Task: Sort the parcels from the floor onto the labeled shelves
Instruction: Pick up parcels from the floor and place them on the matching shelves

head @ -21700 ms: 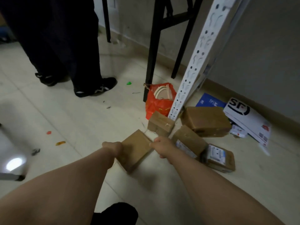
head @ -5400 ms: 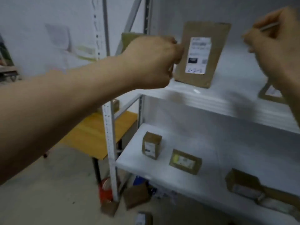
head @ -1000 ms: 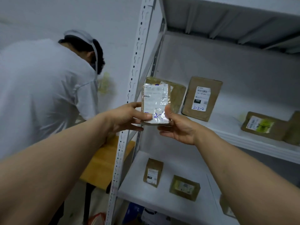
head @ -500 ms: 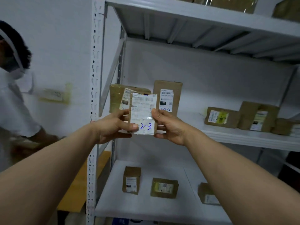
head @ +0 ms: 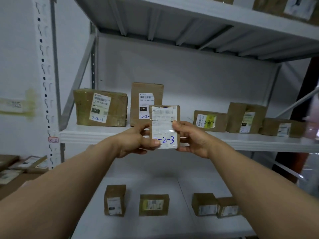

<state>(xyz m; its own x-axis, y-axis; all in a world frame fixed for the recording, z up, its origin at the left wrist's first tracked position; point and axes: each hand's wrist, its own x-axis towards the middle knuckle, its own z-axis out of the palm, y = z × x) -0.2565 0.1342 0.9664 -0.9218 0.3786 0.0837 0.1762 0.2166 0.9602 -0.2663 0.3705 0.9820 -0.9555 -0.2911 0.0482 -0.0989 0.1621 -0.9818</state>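
Left grip [head: 136, 144] and right grip [head: 191, 138] are clamped on the small parcel [head: 164, 126] from either side, thumbs on its labelled face and fingers curled behind its two long edges. The small parcel is held upright in the air, in front of the rim of the middle shelf [head: 89, 135]; its label reads 2-2-3 in blue pen.

Judged by its size and the light pinch that carries it, the parcel is light. Its brown card body looks stiff. The glossy tape over the label may be slippery, so the bare card edges are the better hold.

A red tag [head: 53, 140] on the shelf post reads 2-2. On the middle shelf stand a wide box [head: 101, 107] marked 2-2-1 and a tall box [head: 146, 99] whose number is partly hidden behind the parcel. Further right is a low box [head: 209, 121] marked 2-2-4, with more boxes beyond it. A gap shows between the tall box and the low box, and nothing appears to bar the way into it. Four small boxes sit on the lower shelf [head: 180, 195].
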